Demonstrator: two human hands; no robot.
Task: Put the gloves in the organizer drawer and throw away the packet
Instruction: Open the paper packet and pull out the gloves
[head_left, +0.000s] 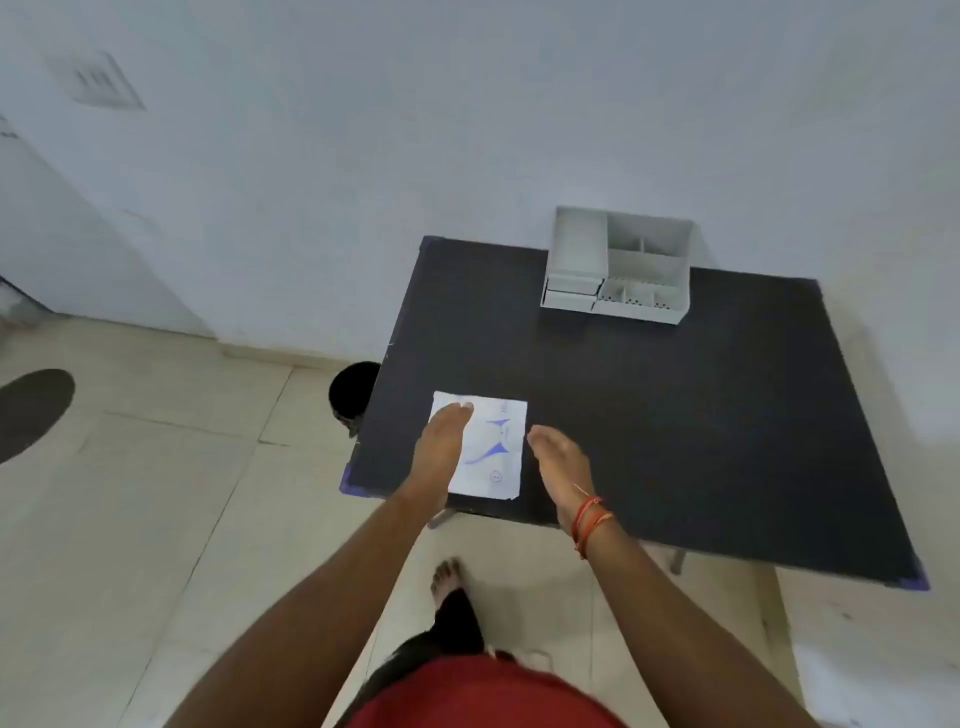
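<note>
A white square packet (491, 452) with blue print lies flat near the front left corner of the black table (675, 415). My left hand (441, 447) rests flat on the packet's left side, fingers together and pointing away from me. My right hand (558, 462) hovers just off the packet's right edge, fingers extended, an orange thread around the wrist. The gloves themselves are not visible. A white desk organizer (618, 265) with several compartments and small drawers at its front left stands at the table's far edge by the wall.
A black round bin (353, 389) sits on the floor just off the table's left edge. Beige tiled floor lies to the left and front. My bare foot (447, 577) is under the table's front edge. The wall is close behind the table.
</note>
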